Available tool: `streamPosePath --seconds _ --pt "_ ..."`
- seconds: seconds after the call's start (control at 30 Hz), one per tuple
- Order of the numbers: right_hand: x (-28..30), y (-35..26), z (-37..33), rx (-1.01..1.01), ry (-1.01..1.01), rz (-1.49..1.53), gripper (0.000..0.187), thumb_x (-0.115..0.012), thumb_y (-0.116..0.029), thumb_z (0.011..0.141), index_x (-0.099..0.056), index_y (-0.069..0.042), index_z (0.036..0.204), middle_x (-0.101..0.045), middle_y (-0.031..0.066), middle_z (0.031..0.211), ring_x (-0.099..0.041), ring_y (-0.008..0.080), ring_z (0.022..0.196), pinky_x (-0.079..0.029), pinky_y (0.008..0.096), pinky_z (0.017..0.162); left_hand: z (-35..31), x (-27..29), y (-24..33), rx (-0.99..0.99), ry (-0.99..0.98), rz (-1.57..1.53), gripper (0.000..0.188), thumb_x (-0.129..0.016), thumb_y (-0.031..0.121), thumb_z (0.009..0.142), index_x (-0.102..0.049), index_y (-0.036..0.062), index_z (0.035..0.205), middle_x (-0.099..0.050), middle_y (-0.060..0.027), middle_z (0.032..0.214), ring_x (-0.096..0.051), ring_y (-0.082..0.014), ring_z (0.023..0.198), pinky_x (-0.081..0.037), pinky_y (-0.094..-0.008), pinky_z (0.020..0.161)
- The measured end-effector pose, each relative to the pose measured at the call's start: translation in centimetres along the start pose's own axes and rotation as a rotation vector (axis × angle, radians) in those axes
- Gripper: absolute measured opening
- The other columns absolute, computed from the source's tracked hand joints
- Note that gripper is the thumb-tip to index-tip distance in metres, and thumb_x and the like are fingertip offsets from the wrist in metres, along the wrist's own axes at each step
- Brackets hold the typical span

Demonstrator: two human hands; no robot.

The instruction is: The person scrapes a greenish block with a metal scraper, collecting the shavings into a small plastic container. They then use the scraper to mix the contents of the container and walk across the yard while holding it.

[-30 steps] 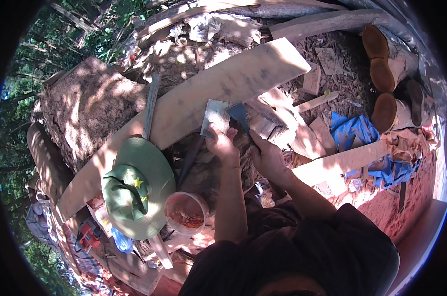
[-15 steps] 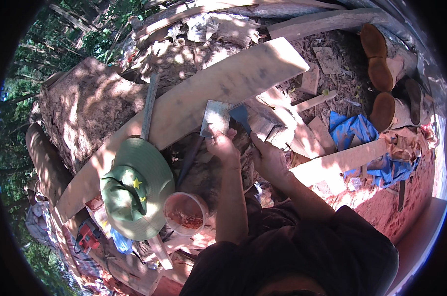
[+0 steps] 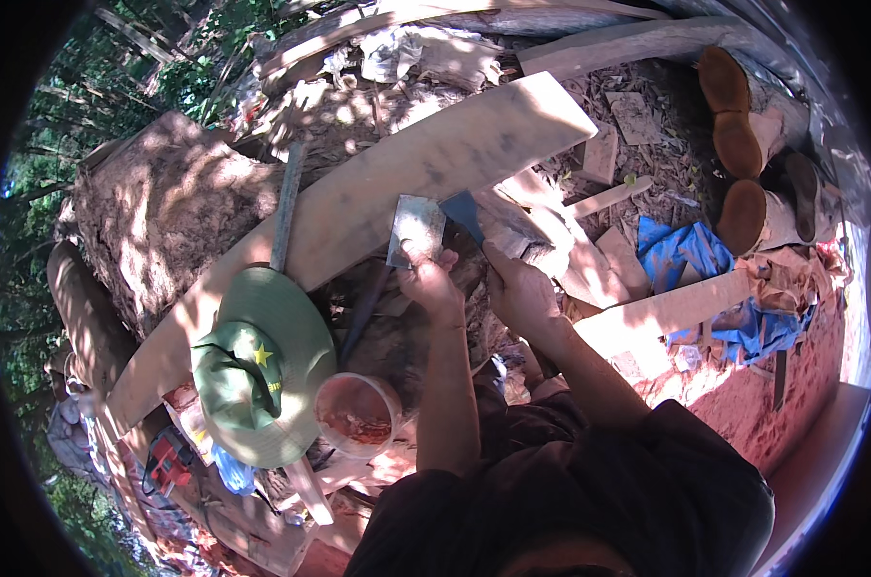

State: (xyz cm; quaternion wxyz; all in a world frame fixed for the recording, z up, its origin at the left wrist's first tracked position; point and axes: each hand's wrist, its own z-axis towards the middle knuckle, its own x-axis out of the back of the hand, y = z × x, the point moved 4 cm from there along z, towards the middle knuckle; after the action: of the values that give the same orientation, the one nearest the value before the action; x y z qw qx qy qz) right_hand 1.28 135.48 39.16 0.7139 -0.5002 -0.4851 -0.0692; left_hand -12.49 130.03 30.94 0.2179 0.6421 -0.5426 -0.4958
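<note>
One person (image 3: pixel 570 490): 1 left hand (image 3: pixel 431 284), 1 right hand (image 3: pixel 527 296).
Held: 1 plate (image 3: pixel 418 231), 1 scraper (image 3: pixel 462 213), so one per hand; around the person, 1 hat (image 3: pixel 296 317) with 1 star (image 3: pixel 261 356), 1 bucket (image 3: pixel 359 387), 1 bar (image 3: pixel 286 207), 1 red item (image 3: pixel 171 464), 1 long plank (image 3: pixel 407 183); blue sheeting (image 3: pixel 681 255) shows as 2 patches; offcuts (image 3: pixel 635 117) several, too jumbled for an exact count.

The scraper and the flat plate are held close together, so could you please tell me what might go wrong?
The scraper in the right hand might slip and nick the left hand, which holds the flat plate close by. The open bucket appears near the left forearm, so a swing could perhaps tip it.
</note>
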Motion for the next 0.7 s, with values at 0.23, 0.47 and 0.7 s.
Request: streamPosePath --seconds 0.23,0.47,0.7 --pt "0.3 0.2 -0.9 -0.016 -0.076 -0.02 0.04 -0.058 -0.011 0.09 -0.057 -0.002 0.129 -0.067 0.0245 0.083 -0.068 0.0399 0.075 -0.053 0.0488 0.067 0.3 0.1 0.0 -0.025 -0.001 -0.006 0.031 -0.054 0.032 0.103 -0.057 0.0043 0.116 -0.063 -0.0089 0.088 -0.058 -0.0173 0.056 -0.056 -0.0345 0.056" --pt "-0.1 0.1 0.2 -0.017 -0.037 -0.009 0.039 -0.056 -0.01 0.089 -0.06 -0.001 0.127 -0.067 0.0252 0.083 -0.068 0.0397 0.076 -0.054 0.0486 0.068 -0.1 -0.1 0.3 -0.088 0.004 -0.028 0.032 -0.052 0.028 0.104 -0.058 -0.0008 0.114 -0.066 -0.012 0.086 -0.06 -0.0161 0.051 -0.053 -0.0291 0.048" --pt "0.6 0.0 -0.4 -0.03 -0.121 -0.059 0.038 -0.056 -0.011 0.091 -0.061 -0.003 0.129 -0.067 0.0278 0.086 -0.068 0.0417 0.079 -0.054 0.0462 0.07 0.4 -0.1 0.4 -0.087 -0.009 -0.068 0.032 -0.054 0.031 0.103 -0.061 0.0008 0.11 -0.066 -0.0086 0.085 -0.059 -0.0125 0.051 -0.051 -0.0265 0.044"
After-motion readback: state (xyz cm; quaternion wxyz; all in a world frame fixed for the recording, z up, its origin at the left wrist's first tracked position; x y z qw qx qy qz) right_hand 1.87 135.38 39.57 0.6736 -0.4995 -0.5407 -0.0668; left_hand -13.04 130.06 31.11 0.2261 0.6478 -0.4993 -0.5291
